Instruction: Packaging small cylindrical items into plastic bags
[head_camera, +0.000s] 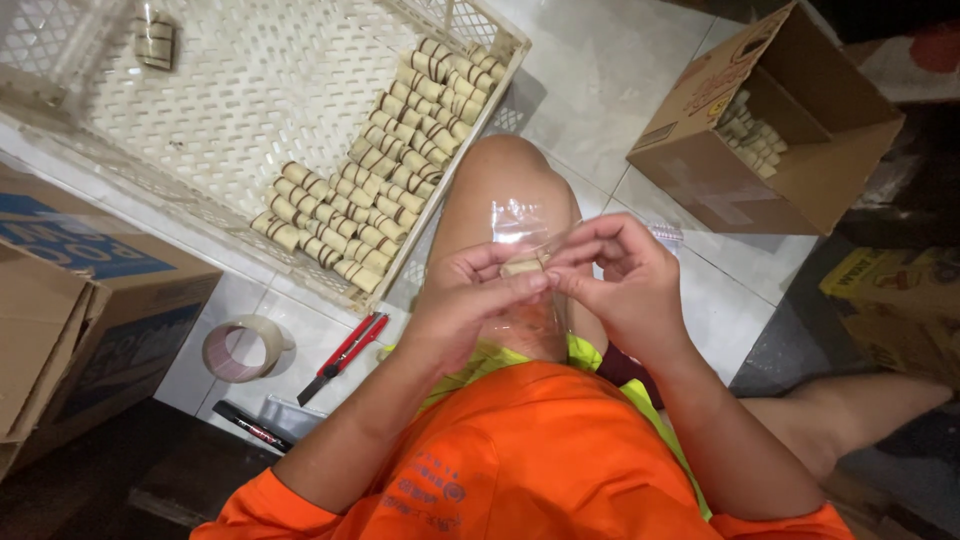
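Head view, with the white crate (250, 90) as the landmark: your two hands meet just off the crate's near right corner, above your raised knee (505, 185). Your left hand (465, 295) and your right hand (625, 285) are both pinched narrow on the same things, a small beige roll (524, 266) and the clear plastic bag (520, 222) whose top stands up behind your fingertips. The roll sits right at the bag, between thumb and forefinger of each hand; whether it is already inside the film or only at the mouth cannot be told from here.

Judging by that, the step in hand is bagging one roll. The next move seems to call for a steady grip on the bag mouth with one hand while the other works the roll in, because the film is thin and limp and will fold over itself.

The roll looks short, cylindrical and pale tan, matching the rows of banded rolls (385, 170) packed along the crate's right side. On the floor by the crate's near edge lie a tape roll (243, 349), a red utility knife (345, 355) and a black marker (252, 427). Well to the right of the crate, an open cardboard box (760, 170) holds more rolls.
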